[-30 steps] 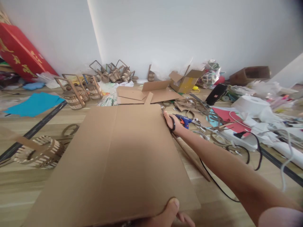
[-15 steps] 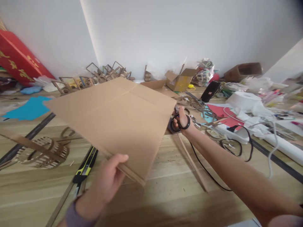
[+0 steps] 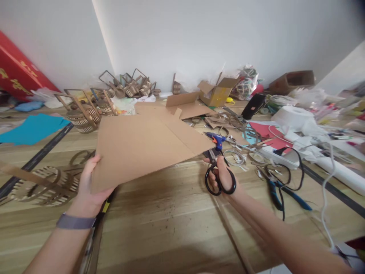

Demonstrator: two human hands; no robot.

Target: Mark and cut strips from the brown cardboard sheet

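My left hand (image 3: 92, 188) grips the near left corner of a flat brown cardboard sheet (image 3: 142, 148), holding it tilted above the table. In my right hand (image 3: 221, 177) is a pair of scissors (image 3: 212, 156) with black loop handles, its blades pointing away from me, close to the sheet's right corner. Just beyond the scissors lies a blue glue gun (image 3: 216, 139). A utility knife (image 3: 106, 205) is partly hidden under my left hand. To the left stands a woven basket (image 3: 45, 184) with a strip handle.
Small handled baskets (image 3: 131, 87) line the wall. An open cardboard box (image 3: 218, 93) and a black speaker (image 3: 253, 105) stand at the back. Pliers (image 3: 285, 196), cords and paper scraps cover the right side. Blue sheets (image 3: 34, 128) lie at left.
My left hand has moved left and now holds a different corner, with the sheet turned. My right hand with the scissors has come nearer, and the glue gun and pliers show more fully.
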